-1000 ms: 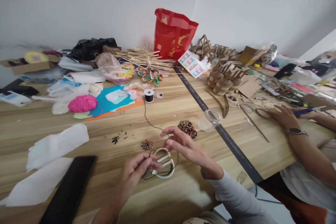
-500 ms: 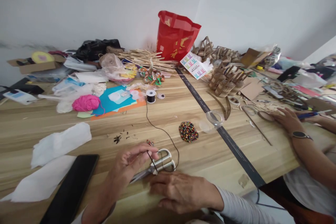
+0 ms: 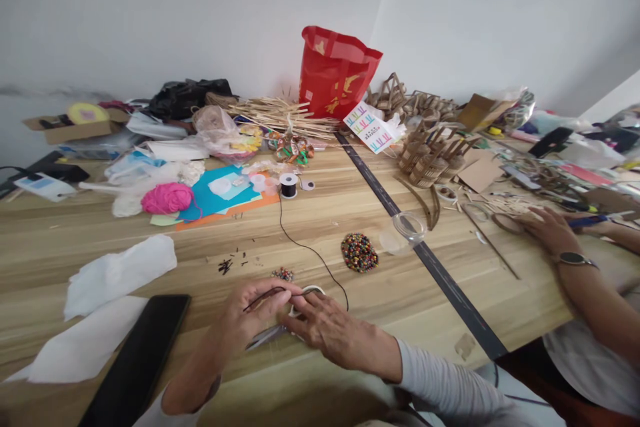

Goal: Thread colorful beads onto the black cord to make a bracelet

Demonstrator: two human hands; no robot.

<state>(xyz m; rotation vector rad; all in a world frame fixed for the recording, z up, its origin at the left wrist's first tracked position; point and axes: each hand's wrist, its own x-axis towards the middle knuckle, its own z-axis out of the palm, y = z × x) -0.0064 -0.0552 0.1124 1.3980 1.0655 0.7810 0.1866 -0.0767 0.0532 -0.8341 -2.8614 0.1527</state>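
Cord (image 3: 310, 250), thin and black, runs from a small spool (image 3: 288, 185) far on the wooden table (image 3: 350, 213) down to the near edge; its end is pinched between the fingers of the left hand (image 3: 250, 317); right hand (image 3: 333, 333) lies flat over white-handled scissors (image 3: 300, 300) just beside it, fingers curled on the handle loops; a small heap of beads (image 3: 283, 273) sits just beyond the hands, a larger pile of beads (image 3: 359, 252) to the right; a black phone (image 3: 135, 360) lies near left; another person's hand (image 3: 547, 230) rests far right.
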